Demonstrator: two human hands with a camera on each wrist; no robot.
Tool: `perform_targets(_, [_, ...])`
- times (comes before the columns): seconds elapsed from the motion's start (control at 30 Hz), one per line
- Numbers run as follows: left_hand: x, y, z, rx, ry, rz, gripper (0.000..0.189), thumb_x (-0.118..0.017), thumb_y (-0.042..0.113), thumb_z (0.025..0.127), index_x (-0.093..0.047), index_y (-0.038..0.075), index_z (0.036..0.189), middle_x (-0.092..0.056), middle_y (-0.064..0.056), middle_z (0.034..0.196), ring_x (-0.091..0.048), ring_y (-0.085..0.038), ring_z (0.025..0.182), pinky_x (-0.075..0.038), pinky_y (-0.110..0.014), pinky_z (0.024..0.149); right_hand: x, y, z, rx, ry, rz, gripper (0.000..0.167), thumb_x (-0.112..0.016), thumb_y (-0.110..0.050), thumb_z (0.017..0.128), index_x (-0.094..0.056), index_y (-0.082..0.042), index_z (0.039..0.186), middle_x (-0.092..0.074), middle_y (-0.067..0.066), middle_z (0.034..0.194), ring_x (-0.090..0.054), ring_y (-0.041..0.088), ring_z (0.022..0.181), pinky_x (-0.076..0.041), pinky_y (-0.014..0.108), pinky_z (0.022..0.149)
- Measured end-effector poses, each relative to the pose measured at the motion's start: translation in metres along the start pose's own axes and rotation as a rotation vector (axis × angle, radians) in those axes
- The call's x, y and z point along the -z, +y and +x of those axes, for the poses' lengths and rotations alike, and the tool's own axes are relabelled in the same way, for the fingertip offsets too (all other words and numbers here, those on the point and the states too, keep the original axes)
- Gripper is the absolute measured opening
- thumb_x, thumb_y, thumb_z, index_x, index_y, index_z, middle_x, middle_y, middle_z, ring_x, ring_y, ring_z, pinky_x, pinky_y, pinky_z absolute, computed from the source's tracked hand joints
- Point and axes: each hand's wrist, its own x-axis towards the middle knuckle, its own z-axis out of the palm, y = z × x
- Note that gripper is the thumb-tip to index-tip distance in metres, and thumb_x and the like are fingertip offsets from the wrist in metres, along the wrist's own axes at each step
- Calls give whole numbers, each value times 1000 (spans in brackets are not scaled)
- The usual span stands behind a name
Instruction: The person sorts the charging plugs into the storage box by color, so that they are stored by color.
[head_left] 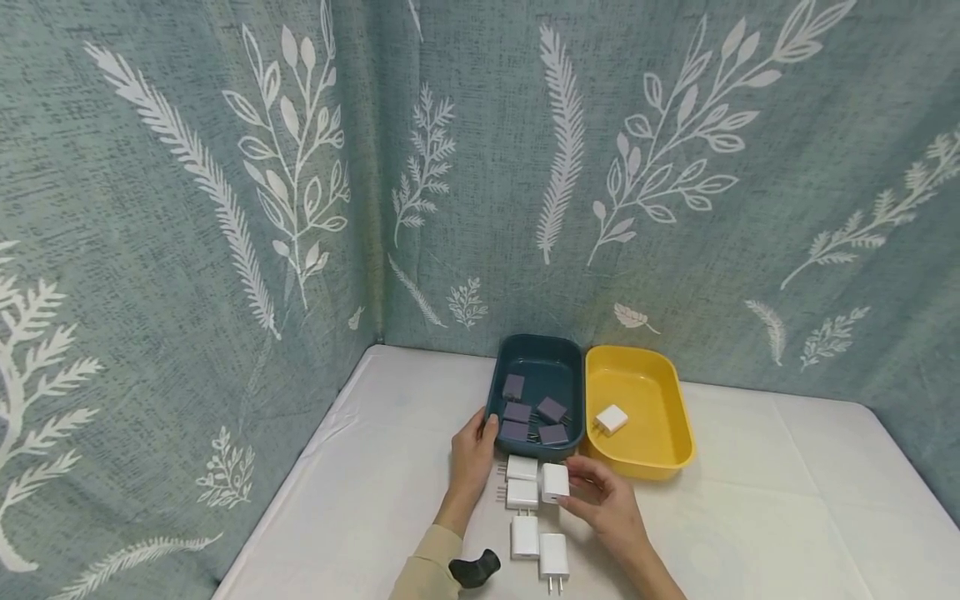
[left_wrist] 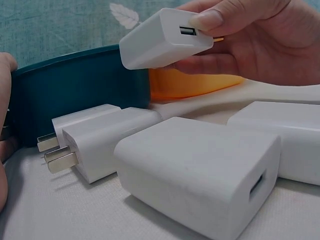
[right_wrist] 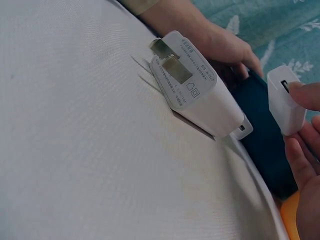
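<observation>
My right hand (head_left: 611,504) pinches a white USB charger (head_left: 555,482) between thumb and fingers, just in front of the bins. In the left wrist view, the USB port of that held charger (left_wrist: 167,40) shows beside the thumb. My left hand (head_left: 471,458) holds the near left corner of the dark blue bin (head_left: 576,375); some of its fingers are hidden. Inside that bin lie several purple chargers (head_left: 552,408). On the table between my hands are several more white chargers (head_left: 525,537), their prongs pointing different ways.
A yellow bin (head_left: 678,417) stands right beside the blue one, with one white charger (head_left: 611,419) in it. A black curved object (head_left: 476,569) shows by the left sleeve. Behind the white-covered table (head_left: 765,492) hangs a patterned curtain (head_left: 480,167).
</observation>
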Motion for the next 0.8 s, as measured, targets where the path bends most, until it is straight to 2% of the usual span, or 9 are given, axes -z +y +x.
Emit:
perform_targets(0.3, [0,1,-1,-3,-4,-5,48,-51,32,101,-55,-1,135,-59,-19,135,-56,-30,127,-49,-40,106,2,-2,0,4,8,-3,54,-82,7,67,-65,-2,118,-66,16,121,-65,11,102,-57,23,92])
perform_targets(0.53, [-2,-1,0,-53,21,19,48,-50,30,101,-55,-6,132,-60,-24,131,-59,-34,123,-52,-40,101,5,-2,0,-8,36,-12,55,-82,7,68,-64,-2,119,-65,15,123,-65,11,104,-56,20,93])
perform_targets(0.67, [0,0,-1,-14,0,-12,48,-50,32,101,-54,-2,135,-59,-20,135,-56,-30,127,-49,-38,105,6,-2,0,2,47,-10,55,-82,8,67,-64,-2,118,-65,14,123,-65,9,102,-55,20,94])
perform_targets(0.8, [1,0,-1,0,-10,-35,48,-51,31,101,-53,-1,136,-59,-19,136,-55,-29,129,-48,-38,107,6,-2,0,4,59,-10,55,-82,8,67,-64,-2,118,-65,13,123,-65,8,101,-55,20,94])
